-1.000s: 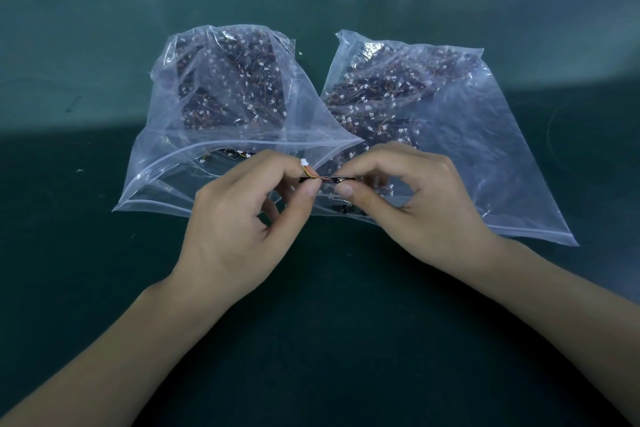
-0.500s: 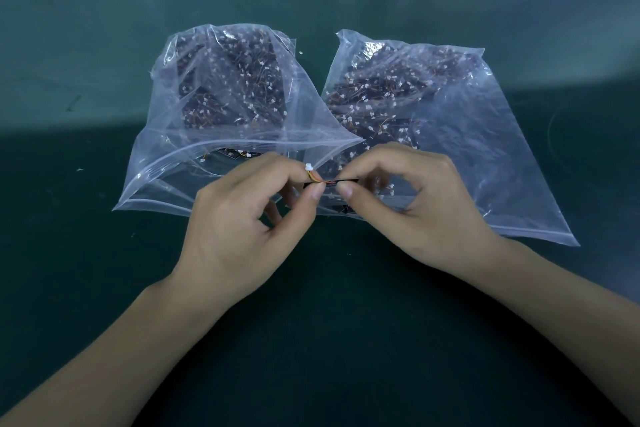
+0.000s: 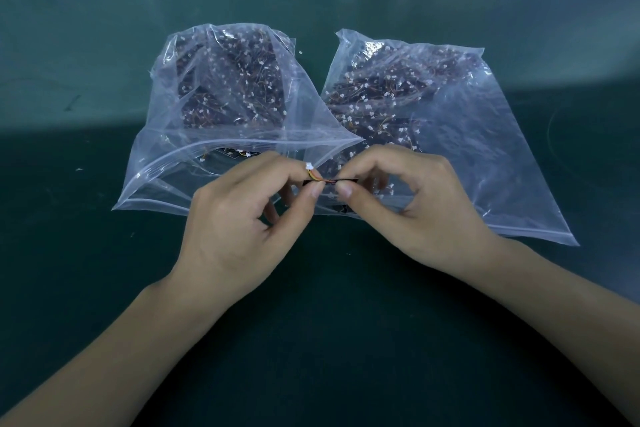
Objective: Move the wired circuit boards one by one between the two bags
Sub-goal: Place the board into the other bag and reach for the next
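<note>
We pinch one small black wired circuit board (image 3: 341, 181) between both hands (left hand (image 3: 239, 218), right hand (image 3: 412, 204)), near the bag mouths, likely passing it across.

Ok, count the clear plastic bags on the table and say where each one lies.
2. The left bag lies ahead of the left hand, its mouth gaping open. The right bag lies flat beside it, beyond the right hand.

My left hand (image 3: 242, 218) and right hand (image 3: 408, 204) are covering most of the circuit board (image 3: 346, 181); bagged boards are blurring together.
</note>
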